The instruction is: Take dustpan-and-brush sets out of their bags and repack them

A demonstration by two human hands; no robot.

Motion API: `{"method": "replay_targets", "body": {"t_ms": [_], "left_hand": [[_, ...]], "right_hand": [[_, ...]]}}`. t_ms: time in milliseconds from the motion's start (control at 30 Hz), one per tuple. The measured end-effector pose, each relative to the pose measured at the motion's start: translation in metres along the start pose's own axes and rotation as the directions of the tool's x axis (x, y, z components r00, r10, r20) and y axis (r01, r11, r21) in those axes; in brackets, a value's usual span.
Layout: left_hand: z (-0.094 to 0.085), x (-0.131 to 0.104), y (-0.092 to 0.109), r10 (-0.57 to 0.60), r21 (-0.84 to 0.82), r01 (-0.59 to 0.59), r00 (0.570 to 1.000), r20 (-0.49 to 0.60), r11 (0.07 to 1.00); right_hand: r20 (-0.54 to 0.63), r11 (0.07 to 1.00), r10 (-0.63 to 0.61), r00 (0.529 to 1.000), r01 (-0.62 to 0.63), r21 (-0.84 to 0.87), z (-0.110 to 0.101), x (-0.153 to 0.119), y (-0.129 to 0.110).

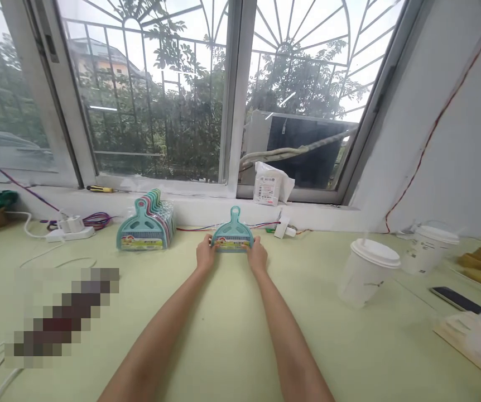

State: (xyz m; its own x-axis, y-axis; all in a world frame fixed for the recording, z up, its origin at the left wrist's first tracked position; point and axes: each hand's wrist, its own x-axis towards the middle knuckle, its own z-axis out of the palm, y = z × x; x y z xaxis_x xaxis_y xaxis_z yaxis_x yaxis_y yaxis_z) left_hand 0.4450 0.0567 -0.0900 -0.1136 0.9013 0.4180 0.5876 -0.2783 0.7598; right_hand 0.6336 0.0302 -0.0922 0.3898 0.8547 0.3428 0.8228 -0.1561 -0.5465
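A teal dustpan and brush set [232,230] stands upright at the back of the table, its handle pointing up and a printed label across its lower front. My left hand [206,252] grips its left edge, fingers curled around the side. On the opposite edge, my right hand [258,255] holds it the same way. To the left stands a row of several similar dustpan sets [142,226] in teal, pink and green, packed one behind another in clear wrap.
A power strip [71,229] with cables sits at the back left. Two white lidded cups [368,273] stand on the right, near a phone [456,300]. The windowsill carries a yellow cutter [100,189] and a white packet [268,184]. A pixelated object lies front left.
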Motion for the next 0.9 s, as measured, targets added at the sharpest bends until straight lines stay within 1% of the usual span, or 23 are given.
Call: {"method": "replay_targets", "body": {"t_ms": [100,167,267,333,433,533,633,700,767,833,900], "left_hand": [[0.019,0.029,-0.011,0.050,0.023,-0.050,0.999,0.010,0.998],[0.031,0.051,-0.017,0.052,0.088,-0.052,0.999,0.008,0.995],[0.049,0.085,-0.022,-0.034,0.193,0.042,0.998,-0.044,0.980],[0.062,0.105,-0.024,-0.084,0.214,0.100,0.993,-0.084,0.972],[0.082,0.125,-0.026,-0.076,0.238,0.095,0.993,-0.086,0.967],[0.096,0.133,-0.027,-0.055,0.251,0.071,0.996,-0.069,0.965],[0.100,0.135,-0.031,-0.056,0.195,0.074,0.994,-0.096,0.978],[0.099,0.134,-0.037,-0.091,0.093,0.103,0.987,-0.129,0.990],[0.096,0.133,-0.044,-0.146,-0.050,0.139,0.977,-0.155,0.989],[0.093,0.131,-0.050,-0.175,-0.178,0.149,0.974,-0.143,0.973],[0.090,0.128,-0.053,-0.155,-0.234,0.126,0.982,-0.110,0.964]], "right_hand": [[-0.052,0.997,-0.002,0.999,-0.002,-0.075,0.021,0.029,-0.008],[-0.070,0.994,-0.030,0.997,0.022,-0.110,0.034,0.050,-0.013],[-0.097,0.983,-0.056,0.994,0.038,-0.177,0.052,0.082,-0.018],[-0.140,0.975,-0.076,0.987,0.044,-0.219,0.062,0.100,-0.020],[-0.201,0.963,-0.124,0.972,0.069,-0.260,0.074,0.120,-0.021],[-0.223,0.954,-0.153,0.963,0.085,-0.286,0.082,0.131,-0.021],[-0.231,0.948,-0.149,0.961,0.072,-0.309,0.083,0.132,-0.020],[-0.235,0.952,-0.120,0.965,0.044,-0.303,0.081,0.130,-0.018],[-0.243,0.962,-0.089,0.966,0.020,-0.271,0.078,0.127,-0.015],[-0.249,0.974,-0.080,0.965,0.022,-0.227,0.076,0.124,-0.012],[-0.249,0.981,-0.091,0.964,0.043,-0.191,0.074,0.122,-0.010]]}}
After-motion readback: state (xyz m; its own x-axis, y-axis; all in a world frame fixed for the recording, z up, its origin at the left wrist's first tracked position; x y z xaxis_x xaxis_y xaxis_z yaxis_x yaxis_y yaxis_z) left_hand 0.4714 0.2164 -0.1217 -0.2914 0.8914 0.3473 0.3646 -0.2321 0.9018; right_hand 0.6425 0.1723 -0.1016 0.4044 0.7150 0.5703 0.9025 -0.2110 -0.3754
